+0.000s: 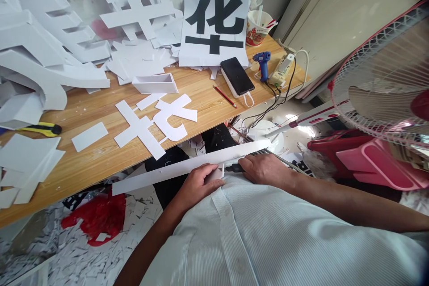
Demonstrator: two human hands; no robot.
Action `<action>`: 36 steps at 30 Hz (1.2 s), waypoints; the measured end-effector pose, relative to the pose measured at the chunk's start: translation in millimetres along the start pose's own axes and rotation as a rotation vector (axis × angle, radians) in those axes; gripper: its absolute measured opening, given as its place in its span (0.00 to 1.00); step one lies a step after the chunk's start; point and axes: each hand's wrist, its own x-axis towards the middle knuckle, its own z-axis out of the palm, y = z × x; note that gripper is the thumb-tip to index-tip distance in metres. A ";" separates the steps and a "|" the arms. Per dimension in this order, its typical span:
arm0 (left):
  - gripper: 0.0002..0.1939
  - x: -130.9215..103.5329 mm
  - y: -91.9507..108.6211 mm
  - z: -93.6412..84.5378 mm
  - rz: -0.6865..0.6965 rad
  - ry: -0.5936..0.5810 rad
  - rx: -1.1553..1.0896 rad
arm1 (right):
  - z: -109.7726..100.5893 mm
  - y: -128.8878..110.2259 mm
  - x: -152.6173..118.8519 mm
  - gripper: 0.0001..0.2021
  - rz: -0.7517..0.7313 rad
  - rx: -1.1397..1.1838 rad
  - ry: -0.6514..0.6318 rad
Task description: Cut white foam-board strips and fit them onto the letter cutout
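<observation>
Close to my shirt front, my left hand (200, 184) is closed on a small white foam board piece (216, 172), thumb and fingers pressed around it. A long white foam board strip (174, 167) stretches across just beyond both hands, from lower left to upper right. My right hand (265, 168) is wrapped round a black tool (235, 168), whose narrow end points left at the small piece. Most of the tool is hidden under my fingers, so its kind is unclear. On the table lie flat cut foam character parts (140, 128) and an open white foam box shape (156, 84).
The wooden table (197, 85) also bears a printed character sheet (214, 27), a phone (237, 76), a pencil (224, 96), a blue glue gun (263, 65), a power strip (283, 69) and a yellow cutter (43, 128). A fan (385, 80) stands right. Scraps and a red bag (97, 219) cover the floor.
</observation>
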 end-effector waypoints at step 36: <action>0.26 -4.1 0.4 0.3 0.018 0.013 0.042 | -5.6 -4.4 0.0 0.08 0.050 -0.038 -0.069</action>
